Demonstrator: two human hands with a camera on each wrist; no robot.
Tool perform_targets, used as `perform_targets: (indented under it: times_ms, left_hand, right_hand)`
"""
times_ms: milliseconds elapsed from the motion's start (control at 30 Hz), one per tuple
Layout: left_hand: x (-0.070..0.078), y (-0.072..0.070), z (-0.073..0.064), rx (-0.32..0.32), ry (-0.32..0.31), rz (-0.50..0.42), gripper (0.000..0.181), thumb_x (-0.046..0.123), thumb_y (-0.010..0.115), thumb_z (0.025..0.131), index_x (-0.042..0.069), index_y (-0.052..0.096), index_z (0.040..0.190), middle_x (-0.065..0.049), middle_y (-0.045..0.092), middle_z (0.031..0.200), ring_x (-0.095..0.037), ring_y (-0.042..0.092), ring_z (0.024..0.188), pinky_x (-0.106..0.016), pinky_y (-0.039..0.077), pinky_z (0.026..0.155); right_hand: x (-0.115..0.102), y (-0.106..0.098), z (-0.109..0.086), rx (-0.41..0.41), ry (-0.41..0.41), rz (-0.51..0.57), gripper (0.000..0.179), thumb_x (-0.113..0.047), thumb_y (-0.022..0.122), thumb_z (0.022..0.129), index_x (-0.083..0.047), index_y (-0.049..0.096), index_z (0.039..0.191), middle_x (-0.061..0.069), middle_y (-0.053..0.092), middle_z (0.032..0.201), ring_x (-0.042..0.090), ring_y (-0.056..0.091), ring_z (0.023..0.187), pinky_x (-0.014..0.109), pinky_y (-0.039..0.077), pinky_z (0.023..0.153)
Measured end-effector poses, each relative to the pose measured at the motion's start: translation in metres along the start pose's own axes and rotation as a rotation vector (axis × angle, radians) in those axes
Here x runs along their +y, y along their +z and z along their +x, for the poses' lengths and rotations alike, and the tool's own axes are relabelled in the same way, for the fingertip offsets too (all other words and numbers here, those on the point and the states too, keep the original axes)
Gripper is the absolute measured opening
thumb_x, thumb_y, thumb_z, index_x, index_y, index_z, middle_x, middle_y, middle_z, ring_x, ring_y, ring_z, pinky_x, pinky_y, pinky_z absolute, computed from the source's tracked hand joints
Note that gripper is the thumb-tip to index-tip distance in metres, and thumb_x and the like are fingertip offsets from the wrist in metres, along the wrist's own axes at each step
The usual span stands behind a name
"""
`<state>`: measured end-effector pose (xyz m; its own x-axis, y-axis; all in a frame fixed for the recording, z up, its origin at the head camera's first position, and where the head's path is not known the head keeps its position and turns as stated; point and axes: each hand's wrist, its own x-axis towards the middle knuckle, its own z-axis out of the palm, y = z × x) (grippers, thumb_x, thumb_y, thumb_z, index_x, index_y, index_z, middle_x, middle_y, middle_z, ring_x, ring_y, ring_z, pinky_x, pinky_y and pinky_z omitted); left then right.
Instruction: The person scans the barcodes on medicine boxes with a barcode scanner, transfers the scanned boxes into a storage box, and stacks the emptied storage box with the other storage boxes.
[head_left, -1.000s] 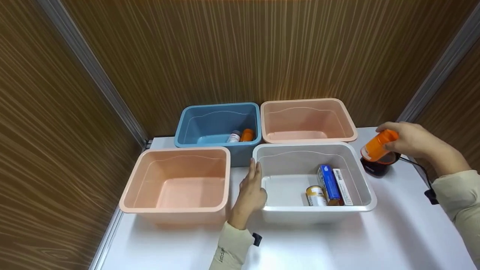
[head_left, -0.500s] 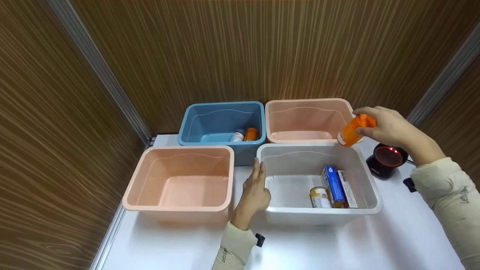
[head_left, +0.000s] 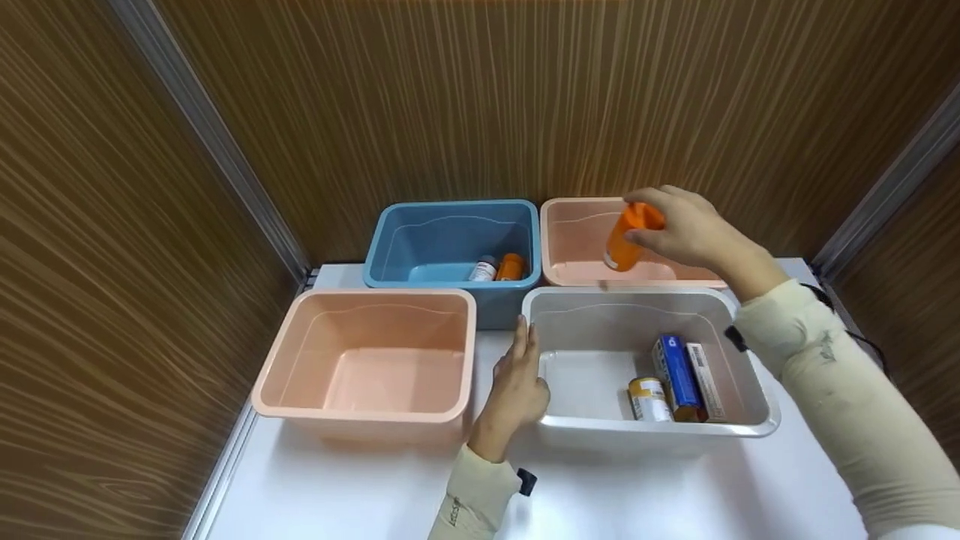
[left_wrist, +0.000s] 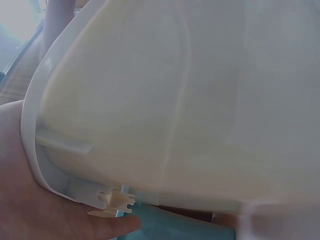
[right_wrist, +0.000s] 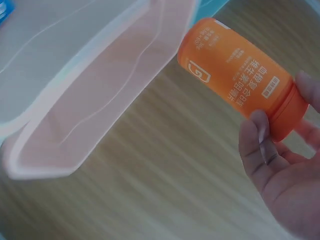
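Note:
My right hand point(head_left: 694, 225) pinches an orange pill bottle point(head_left: 624, 244) by its capped end, above the pink bin point(head_left: 559, 279) at the back right. The right wrist view shows the bottle point(right_wrist: 235, 70) with its printed label and the fingertips around its cap. My left hand point(head_left: 514, 394) rests with extended fingers along the left rim of the light grey bin point(head_left: 637, 430). Inside that bin a yellow-and-white can point(head_left: 649, 400) sits beside a blue box point(head_left: 680, 379) and a thin white box point(head_left: 706, 381). The left wrist view shows the left hand point(left_wrist: 45, 215) against the bin's rim.
At the back left, a blue bin point(head_left: 450, 285) holds a white bottle point(head_left: 484, 268) and another orange bottle point(head_left: 511, 267). A pink bin point(head_left: 360, 415) stands at the front left. Wood-patterned walls point(head_left: 450, 105) border the white table point(head_left: 600, 495); a black cable point(head_left: 866, 341) lies at right.
My right hand has carried the orange pill bottle leftward, from above the black scanner at right to over the back right pink bin. My left hand stays at the grey bin's rim.

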<state>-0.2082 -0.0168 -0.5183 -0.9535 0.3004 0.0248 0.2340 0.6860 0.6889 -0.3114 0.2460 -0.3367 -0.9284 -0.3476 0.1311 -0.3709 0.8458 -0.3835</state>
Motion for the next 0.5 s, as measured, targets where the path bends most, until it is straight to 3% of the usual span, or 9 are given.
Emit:
perform_targets:
  times_ms: [267, 500]
  left_hand:
    - [0.003, 0.001, -0.003, 0.022, 0.017, 0.024, 0.078, -0.004, 0.052, 0.092, 0.002, 0.016, 0.161, -0.012, -0.003, 0.169, -0.033, 0.019, 0.150, -0.055, 0.021, 0.116]
    - [0.010, 0.004, -0.005, 0.028, 0.005, 0.031, 0.079, -0.005, 0.054, 0.090, 0.002, 0.019, 0.161, -0.011, -0.001, 0.169, -0.031, 0.022, 0.150, -0.054, 0.022, 0.116]
  right_hand:
    - [-0.037, 0.036, 0.046, 0.022, -0.100, 0.085, 0.052, -0.021, 0.071, 0.094, -0.007, 0.055, 0.142, 0.019, 0.056, 0.122, 0.036, 0.053, 0.105, 0.054, 0.048, 0.090]
    - [-0.063, 0.072, 0.073, -0.011, -0.084, 0.210, 0.053, -0.018, 0.070, 0.096, -0.007, 0.052, 0.145, 0.019, 0.053, 0.128, 0.034, 0.055, 0.108, 0.047, 0.052, 0.093]
